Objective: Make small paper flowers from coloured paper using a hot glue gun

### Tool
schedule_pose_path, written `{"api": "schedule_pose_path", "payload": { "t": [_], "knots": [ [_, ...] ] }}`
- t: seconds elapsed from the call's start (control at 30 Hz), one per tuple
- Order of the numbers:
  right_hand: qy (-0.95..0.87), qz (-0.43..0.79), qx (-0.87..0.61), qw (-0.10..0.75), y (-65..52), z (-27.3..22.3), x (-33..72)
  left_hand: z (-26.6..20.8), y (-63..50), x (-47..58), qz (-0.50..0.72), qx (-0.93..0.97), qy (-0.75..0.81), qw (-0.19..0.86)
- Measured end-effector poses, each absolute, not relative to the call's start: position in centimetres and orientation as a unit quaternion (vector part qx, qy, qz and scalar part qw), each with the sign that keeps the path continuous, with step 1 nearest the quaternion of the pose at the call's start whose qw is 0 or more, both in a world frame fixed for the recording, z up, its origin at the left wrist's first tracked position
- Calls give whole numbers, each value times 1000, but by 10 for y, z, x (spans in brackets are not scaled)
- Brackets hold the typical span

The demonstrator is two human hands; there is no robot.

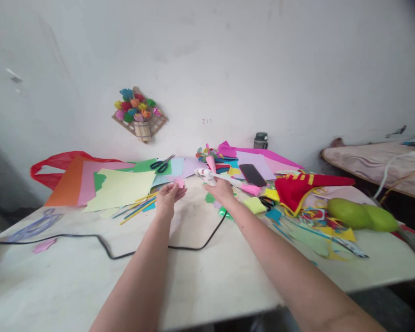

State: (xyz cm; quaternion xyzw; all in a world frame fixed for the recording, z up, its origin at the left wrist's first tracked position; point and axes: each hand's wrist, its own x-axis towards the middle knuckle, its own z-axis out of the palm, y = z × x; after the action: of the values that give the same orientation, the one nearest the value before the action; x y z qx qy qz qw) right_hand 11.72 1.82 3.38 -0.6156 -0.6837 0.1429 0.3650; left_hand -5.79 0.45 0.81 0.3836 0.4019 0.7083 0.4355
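Note:
Pinched in the fingers of my left hand [168, 197] is a small pink piece of paper [179, 183]. My right hand [221, 190] is wrapped round a white glue gun [205, 174], whose nose points left toward the pink piece, a short gap apart. A black cord [193, 249] runs from below my right hand across the table to the left edge. Green paper cutouts [210, 198] lie under the right hand. Yellow and blue paper strips [138, 210] are beside my left wrist.
Coloured paper sheets [121, 189] with scissors [162, 163] on them lie at the back left. Behind the glue gun is a pink paper cone [210, 162] with colourful cutouts. A phone [252, 175], red cloth [297, 191], paper scraps [307, 237] and green fruits [349, 213] crowd the right.

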Motion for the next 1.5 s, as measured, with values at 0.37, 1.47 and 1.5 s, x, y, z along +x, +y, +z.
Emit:
{"api": "schedule_pose_path", "payload": {
  "t": [0.37, 1.47, 1.5],
  "knots": [
    [-641, 388, -482, 454, -4, 34, 144, -7, 7, -53, 623, 423, 403, 520],
    [-702, 310, -540, 345, -6, 30, 139, -5, 2, -52, 575, 458, 388, 556],
    [-702, 310, -541, 344, -6, 30, 139, -5, 1, -51, 575, 457, 388, 556]
  ]
}}
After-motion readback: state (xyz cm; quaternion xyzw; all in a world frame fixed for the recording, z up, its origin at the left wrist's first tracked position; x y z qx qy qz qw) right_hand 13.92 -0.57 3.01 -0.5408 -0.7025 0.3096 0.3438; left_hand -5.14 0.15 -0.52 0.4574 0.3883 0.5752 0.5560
